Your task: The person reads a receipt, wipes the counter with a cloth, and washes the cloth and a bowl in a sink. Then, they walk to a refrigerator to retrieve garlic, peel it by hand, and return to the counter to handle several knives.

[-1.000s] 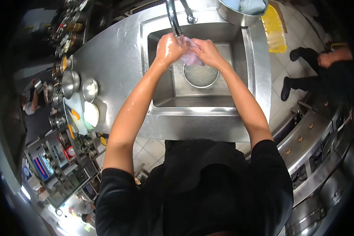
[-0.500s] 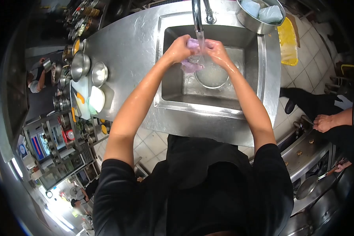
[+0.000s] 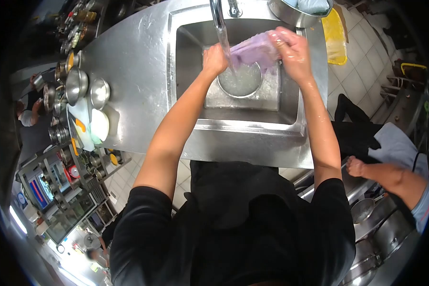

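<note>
A wet lilac cloth (image 3: 257,50) is stretched between my two hands over the sink (image 3: 195,125). My left hand (image 3: 215,60) is closed on its left end, beside the stream of water from the faucet (image 3: 218,16). Higher and to the right, my right hand (image 3: 293,53) grips the other end, its wet fingers wrapped around the fabric. Below the cloth, a round metal bowl (image 3: 240,82) filled with cloudy water sits in the basin. The cloth hides part of the bowl's far rim.
A metal pot (image 3: 295,18) with blue cloths stands at the sink's back right corner. Metal bowls (image 3: 100,94), a white bowl (image 3: 99,125) and a knife with an orange handle (image 3: 80,125) lie at the left. Another person's arm (image 3: 391,177) is close on my right.
My hands have moved apart, spreading the bunched cloth out; the right hand went up and to the right. The person on my right has come closer.
</note>
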Demonstrator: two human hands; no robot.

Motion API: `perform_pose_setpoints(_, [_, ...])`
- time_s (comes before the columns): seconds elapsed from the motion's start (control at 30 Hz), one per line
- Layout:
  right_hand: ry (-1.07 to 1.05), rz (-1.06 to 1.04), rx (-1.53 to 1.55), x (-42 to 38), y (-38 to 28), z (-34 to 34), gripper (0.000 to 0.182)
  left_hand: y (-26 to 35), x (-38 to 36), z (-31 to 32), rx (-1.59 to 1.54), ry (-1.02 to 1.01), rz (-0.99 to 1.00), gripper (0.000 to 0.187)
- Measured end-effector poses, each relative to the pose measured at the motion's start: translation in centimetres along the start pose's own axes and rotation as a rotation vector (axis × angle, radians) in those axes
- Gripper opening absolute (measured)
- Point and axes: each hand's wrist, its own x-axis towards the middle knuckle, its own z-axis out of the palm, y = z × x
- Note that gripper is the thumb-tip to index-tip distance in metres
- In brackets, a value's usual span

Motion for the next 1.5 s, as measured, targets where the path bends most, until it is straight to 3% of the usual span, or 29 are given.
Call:
perform_pose_setpoints(0.1, [0.15,-0.045,0.063,-0.1,-1.0,-2.2,0.021,-0.4,-0.1,1.1,-0.041,-0.038,-0.042,0.015])
perform_pose_setpoints(0.17, [0.234,-0.002,0.099,0.3,-0.4,-3.8,0.022,-1.4,-0.5,1.3,-0.138,-0.176,0.044,0.023])
perform_pose_setpoints(0.3, [0.439,0.102,0.079,1.4,2.1,-5.9,0.023,-1.3,-1.7,-0.5,-0.368,-0.304,0.003,0.036])
perform_pose_setpoints(0.4, [0.379,0.22,-0.016,1.3,5.6,-7.3,0.025,-1.5,-2.8,-2.4,-0.178,-0.242,-0.032,0.036])
perform_pose_setpoints(0.47, [0.353,0.235,-0.078,0.7,6.6,-6.9,0.026,-5.2,-2.5,-1.0,-0.265,-0.059,0.173,0.033])
perform_pose_setpoints(0.5, [0.33,0.248,-0.143,0.4,6.8,-6.6,0.027,-5.4,-2.4,-1.7,-0.264,-0.06,0.173,0.033])
perform_pose_setpoints(0.57, [0.338,0.212,-0.07,0.1,7.1,-6.1,0.029,-5.6,-2.0,-2.7,-0.312,-0.425,-0.037,0.032])
perform_pose_setpoints(0.7, [0.257,0.282,-0.13,-0.6,6.2,-2.9,0.028,-0.3,-2.2,-4.5,-0.249,-0.499,-0.115,0.031])
perform_pose_setpoints(0.8, [0.051,0.167,-0.17,-2.1,6.4,1.8,0.023,2.9,-2.7,-3.0,-1.011,-0.316,-0.302,0.036])
perform_pose_setpoints(0.83, [-0.048,0.086,-0.275,-2.7,5.4,2.9,0.024,2.9,-2.5,-2.8,-1.012,-0.32,-0.299,0.036])
perform_pose_setpoints(0.9, [-0.09,0.035,-0.451,-4.1,6.5,5.5,0.02,2.5,-2.3,-2.5,-1.595,-0.899,-0.307,0.032])
perform_pose_setpoints(0.93, [-0.21,0.025,-0.511,-4.9,6.0,6.5,0.017,2.5,-2.6,-1.7,-1.594,-0.904,-0.31,0.032])
perform_pose_setpoints(1.0, [-0.324,0.013,-0.566,-5.8,5.9,6.8,0.017,2.4,-3.1,-0.1,-1.412,-0.646,-0.43,0.025])
perform_pose_setpoints(1.07, [-0.579,-0.009,-0.39,-6.2,6.4,6.1,0.035,0.8,-3.2,0.2,-1.367,-0.679,-0.407,0.025])
perform_pose_setpoints(1.1, [-0.575,-0.005,-0.386,-6.3,7.0,5.7,0.035,0.1,-3.4,0.2,-1.325,-0.718,-0.39,0.026])
perform_pose_setpoints(1.17, [-0.44,0.284,-0.217,-5.3,8.7,4.6,0.053,-0.4,-3.1,-0.3,-1.193,-0.723,-0.344,0.026])
perform_pose_setpoints(1.23, [-0.367,0.183,-0.373,-4.0,10.4,4.3,0.053,-0.6,-3.3,-0.7,-0.934,-0.732,-0.259,0.026])
perform_pose_setpoints(1.3, [-0.357,-0.154,-0.437,-3.6,16.2,5.7,0.052,-0.1,-3.1,-1.7,-0.838,-0.719,-0.225,0.023])
perform_pose_setpoints(1.33, [-0.418,-0.167,-0.445,-3.5,18.8,6.2,0.04,0.2,-2.9,-2.3,-0.742,-0.703,-0.192,0.021])
perform_pose_setpoints(1.37, [-0.413,-0.171,-0.445,-3.0,18.7,6.3,0.04,0.4,-2.6,-2.9,-0.737,-0.7,-0.188,0.021])
perform_pose_setpoints(1.43, [-0.531,-0.027,-0.502,-2.3,18.2,6.6,0.02,0.1,-2.7,-3.4,-0.37,-0.616,-0.032,0.019])
perform_pose_setpoints(1.5, [-0.499,0.082,-0.375,-2.4,17.9,5.7,0.013,-1.3,-2.6,-3.5,-0.23,-0.509,0.051,0.019])
